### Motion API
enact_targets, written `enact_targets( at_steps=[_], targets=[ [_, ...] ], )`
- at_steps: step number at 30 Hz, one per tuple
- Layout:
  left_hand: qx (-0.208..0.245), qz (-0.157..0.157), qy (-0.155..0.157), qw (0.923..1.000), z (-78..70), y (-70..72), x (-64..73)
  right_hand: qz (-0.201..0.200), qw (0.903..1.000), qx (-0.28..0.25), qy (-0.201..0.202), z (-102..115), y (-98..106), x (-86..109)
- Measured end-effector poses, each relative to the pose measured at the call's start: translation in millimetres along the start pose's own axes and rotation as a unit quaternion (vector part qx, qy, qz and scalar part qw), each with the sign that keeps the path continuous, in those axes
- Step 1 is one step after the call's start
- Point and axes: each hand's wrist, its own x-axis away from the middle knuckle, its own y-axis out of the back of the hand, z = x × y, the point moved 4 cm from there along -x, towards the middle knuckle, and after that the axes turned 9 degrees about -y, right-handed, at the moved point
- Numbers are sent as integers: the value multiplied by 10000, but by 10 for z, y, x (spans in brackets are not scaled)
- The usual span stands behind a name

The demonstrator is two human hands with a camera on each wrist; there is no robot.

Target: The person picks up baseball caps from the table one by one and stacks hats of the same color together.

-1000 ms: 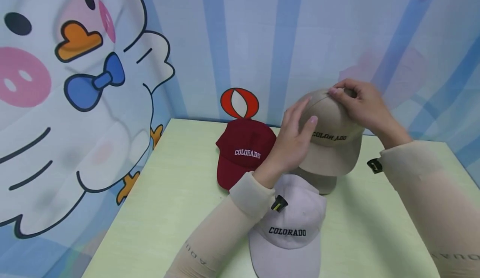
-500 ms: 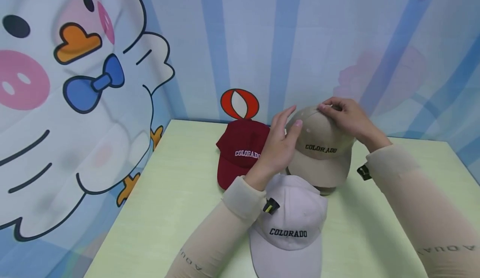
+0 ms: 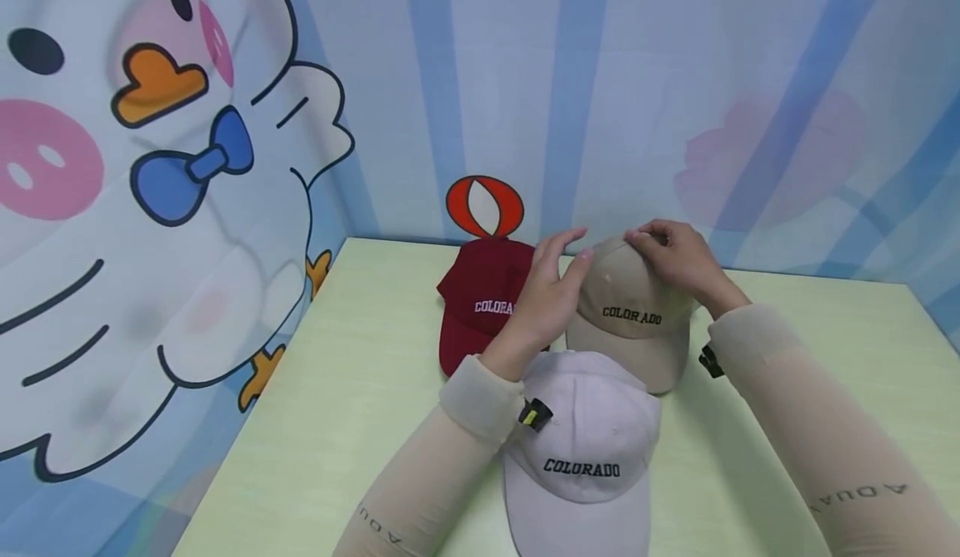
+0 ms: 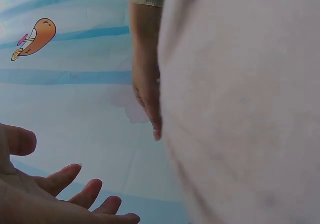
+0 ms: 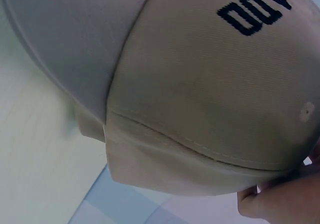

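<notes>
Near the back of the table, a beige cap [image 3: 633, 315] with dark COLORADO lettering has its crown pinched near the top by my right hand [image 3: 678, 261]. The right wrist view shows part of another beige cap [image 5: 89, 125] under its brim. My left hand [image 3: 543, 303], fingers spread and fairly straight, is at the beige cap's left side; whether it touches is unclear. It partly covers a dark red cap [image 3: 480, 290]. In front lies a pale pinkish-white cap [image 3: 581, 474], brim towards me, which fills much of the left wrist view beside my left hand [image 4: 45, 194].
The pale wooden table [image 3: 337, 407] runs back to a blue-striped cloth backdrop [image 3: 510, 82]. A large cartoon bird [image 3: 180, 232] is printed on its left side. A small dark device [image 3: 536, 414] sits at my left wrist, another [image 3: 711, 361] at my right.
My right hand has brought the beige cap down and to the left, over the other beige cap, which is now hidden in the head view. My left hand has moved slightly down and left alongside.
</notes>
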Motion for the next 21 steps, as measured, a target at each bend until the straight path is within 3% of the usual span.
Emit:
enact_targets(
  at_steps=[11,21],
  targets=[
    [-222,-57,3,9997,48,64,22,-917,9942,548,102,-119,-37,-6],
    [-1145,-266,-196,9929,228,331,-30,-1295,9893,627,237,83,-46,140]
  ],
)
